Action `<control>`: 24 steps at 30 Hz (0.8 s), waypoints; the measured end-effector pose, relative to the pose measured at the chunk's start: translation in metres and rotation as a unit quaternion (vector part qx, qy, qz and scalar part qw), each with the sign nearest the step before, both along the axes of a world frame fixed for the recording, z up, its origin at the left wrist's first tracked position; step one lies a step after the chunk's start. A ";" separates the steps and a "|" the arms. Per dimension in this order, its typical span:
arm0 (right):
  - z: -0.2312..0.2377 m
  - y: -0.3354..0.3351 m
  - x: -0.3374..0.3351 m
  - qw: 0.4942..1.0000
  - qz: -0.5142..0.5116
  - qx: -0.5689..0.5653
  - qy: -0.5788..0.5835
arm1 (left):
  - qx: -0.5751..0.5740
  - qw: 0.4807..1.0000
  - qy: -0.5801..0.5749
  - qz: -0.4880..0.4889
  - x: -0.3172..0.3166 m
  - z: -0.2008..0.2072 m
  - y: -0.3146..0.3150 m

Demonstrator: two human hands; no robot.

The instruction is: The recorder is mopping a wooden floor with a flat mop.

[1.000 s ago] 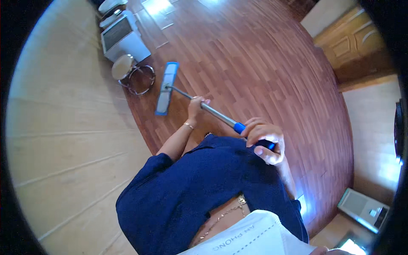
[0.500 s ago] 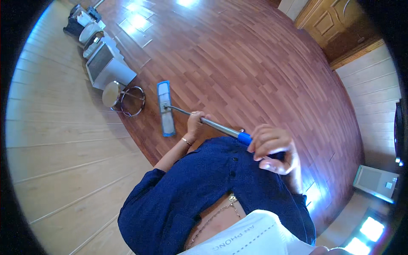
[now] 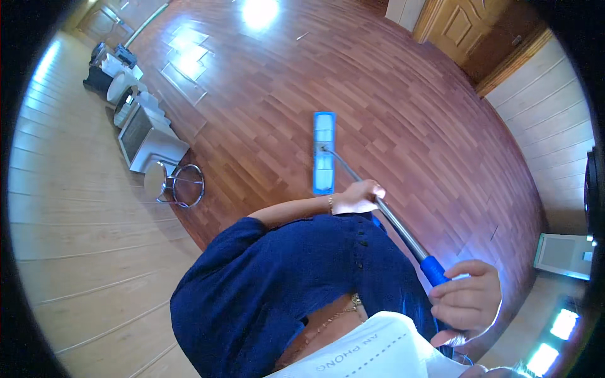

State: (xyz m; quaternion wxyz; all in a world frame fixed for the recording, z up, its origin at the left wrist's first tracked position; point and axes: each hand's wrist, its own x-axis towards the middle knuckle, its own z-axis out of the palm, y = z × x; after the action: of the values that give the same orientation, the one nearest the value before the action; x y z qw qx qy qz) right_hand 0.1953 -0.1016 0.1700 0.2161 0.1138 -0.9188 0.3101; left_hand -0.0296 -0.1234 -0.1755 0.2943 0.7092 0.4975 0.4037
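Observation:
A flat mop with a blue-edged, pale rectangular head (image 3: 324, 177) rests on the wooden floor ahead of me. Its thin metal pole (image 3: 403, 233) slants toward me and to the right, ending in a blue grip (image 3: 433, 271). My left hand (image 3: 357, 197), a bracelet at its wrist, is closed round the middle of the pole. At the upper end my right hand (image 3: 469, 301) curls its fingers over the blue grip. The very tip of the grip is hidden behind those fingers.
Along the left wall stand a round stool (image 3: 156, 181) with chrome rings and a white boxy unit (image 3: 154, 146). Several items sit beyond it. A wooden door (image 3: 463, 31) is at the far right, and a pale cabinet-like box (image 3: 563, 255) is by the right wall.
The mop head has slid to the right across the floor, away from the stool. Both my hands have moved right with the pole, my right hand also lower in the picture.

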 end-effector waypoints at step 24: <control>-0.106 -0.009 -0.002 0.881 -0.431 -0.097 0.171 | 0.022 0.979 0.166 -0.116 0.018 -0.055 0.165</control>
State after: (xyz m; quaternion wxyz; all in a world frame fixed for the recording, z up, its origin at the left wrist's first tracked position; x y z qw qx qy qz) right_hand 0.1930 -0.1108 0.0645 0.4921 -0.2636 -0.7912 0.2496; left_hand -0.0113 0.0420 -0.2310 0.2371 0.8253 0.4449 0.2544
